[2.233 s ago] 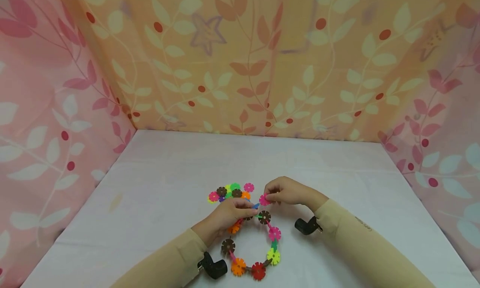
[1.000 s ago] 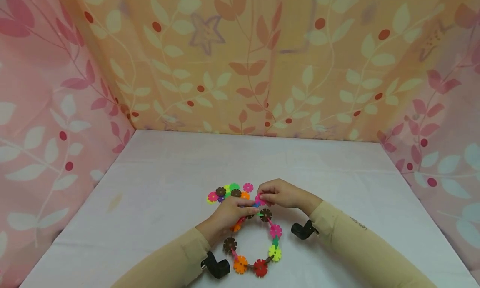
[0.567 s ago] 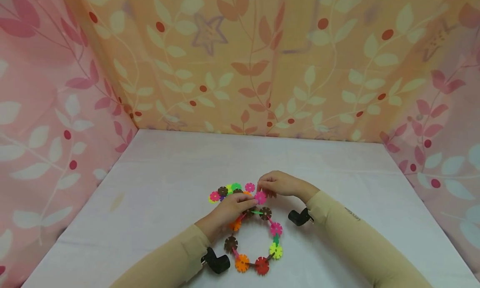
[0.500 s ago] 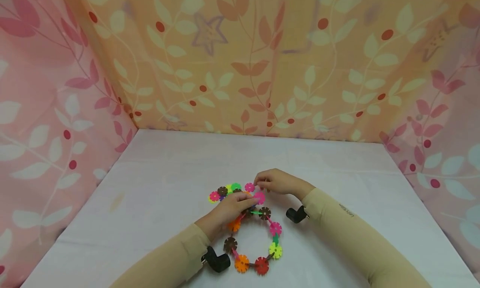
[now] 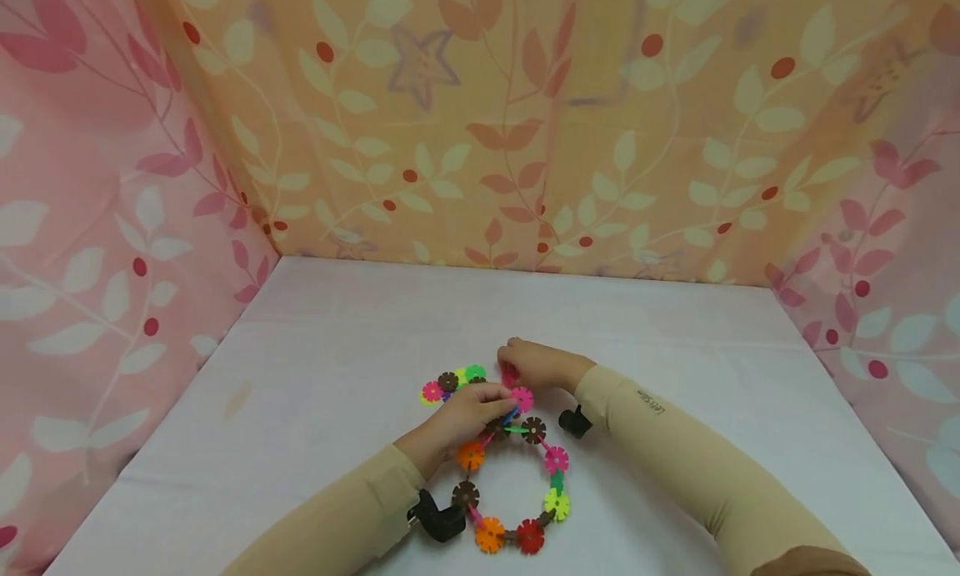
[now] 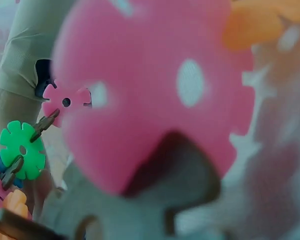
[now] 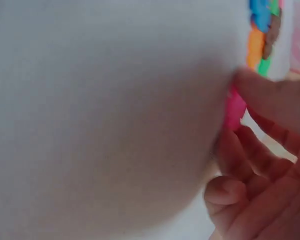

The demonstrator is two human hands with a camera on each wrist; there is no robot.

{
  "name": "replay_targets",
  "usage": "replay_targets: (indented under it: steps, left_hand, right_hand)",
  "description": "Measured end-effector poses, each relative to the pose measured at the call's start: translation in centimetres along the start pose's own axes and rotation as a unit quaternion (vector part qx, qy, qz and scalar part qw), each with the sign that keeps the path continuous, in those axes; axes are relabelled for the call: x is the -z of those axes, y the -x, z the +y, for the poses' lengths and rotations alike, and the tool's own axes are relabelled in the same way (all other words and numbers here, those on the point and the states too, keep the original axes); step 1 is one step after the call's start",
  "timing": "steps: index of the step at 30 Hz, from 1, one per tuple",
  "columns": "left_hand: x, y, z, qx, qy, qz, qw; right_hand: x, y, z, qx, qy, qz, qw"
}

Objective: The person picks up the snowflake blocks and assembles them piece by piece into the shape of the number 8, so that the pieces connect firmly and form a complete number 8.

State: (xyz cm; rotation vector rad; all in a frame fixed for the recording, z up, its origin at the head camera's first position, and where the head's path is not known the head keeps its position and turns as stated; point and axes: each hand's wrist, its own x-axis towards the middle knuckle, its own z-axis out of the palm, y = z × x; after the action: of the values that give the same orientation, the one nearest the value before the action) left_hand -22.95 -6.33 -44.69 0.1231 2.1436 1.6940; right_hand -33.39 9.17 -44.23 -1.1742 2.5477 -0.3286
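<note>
A ring of linked notched plastic discs (image 5: 530, 536) (snowflake-type building pieces) lies on the white table, in brown, pink, yellow, red and orange with small connecting discs. My left hand (image 5: 468, 415) pinches a blue disc (image 5: 512, 414) at the ring's far side; a pink disc (image 5: 522, 400) is joined to it and sticks out past the fingertips. In the left wrist view a blurred pink disc (image 6: 145, 95) fills the middle. Beyond it, my right hand (image 5: 542, 365) pinches another pink disc (image 7: 235, 110) between thumb and fingers, at the right end of the loose pile.
The pile of loose discs (image 5: 448, 382), in several colours, lies just beyond my left hand, partly hidden by it. Black wrist cameras (image 5: 438, 518) hang under both sleeves. Patterned cloth walls (image 5: 480, 126) enclose the table (image 5: 360, 309) at the back and sides.
My right hand brought a pink disc to the blue disc held by the left, let go of it there, moved left to the pile and took hold of another pink disc.
</note>
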Motion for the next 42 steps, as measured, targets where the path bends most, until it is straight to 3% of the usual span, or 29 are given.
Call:
replay_targets:
  steps: [8,13,17,23,30,42]
  left_hand:
    - [0.0,-0.2,0.0,-0.022,-0.008,0.01,0.9997]
    - [0.0,-0.3,0.2,-0.016,-0.008,0.02,0.9996]
    - [0.0,-0.2,0.3,-0.017,-0.009,0.022,0.9996]
    - [0.0,-0.4,0.4,-0.016,-0.013,0.024,0.9995]
    - [-0.1,-0.3,0.6,-0.018,-0.013,0.034,0.9992]
    - [-0.5,-0.3,0.7,-0.007,-0.042,0.051,0.9978]
  right_hand:
    - [0.7,2.1,0.5,-0.02,-0.138,-0.017,0.9901]
    - [2.6,3.7,-0.4,-0.075,-0.235,0.014,0.969]
    - [3.7,4.6,-1.2,-0.07,-0.277,0.035,0.9577]
    - [4.4,5.0,-2.2,-0.044,-0.246,0.044,0.9674]
    - [4.9,4.9,-3.2,-0.046,-0.208,0.049,0.9759]
    - [4.9,4.9,-4.0,-0.079,-0.197,0.023,0.977]
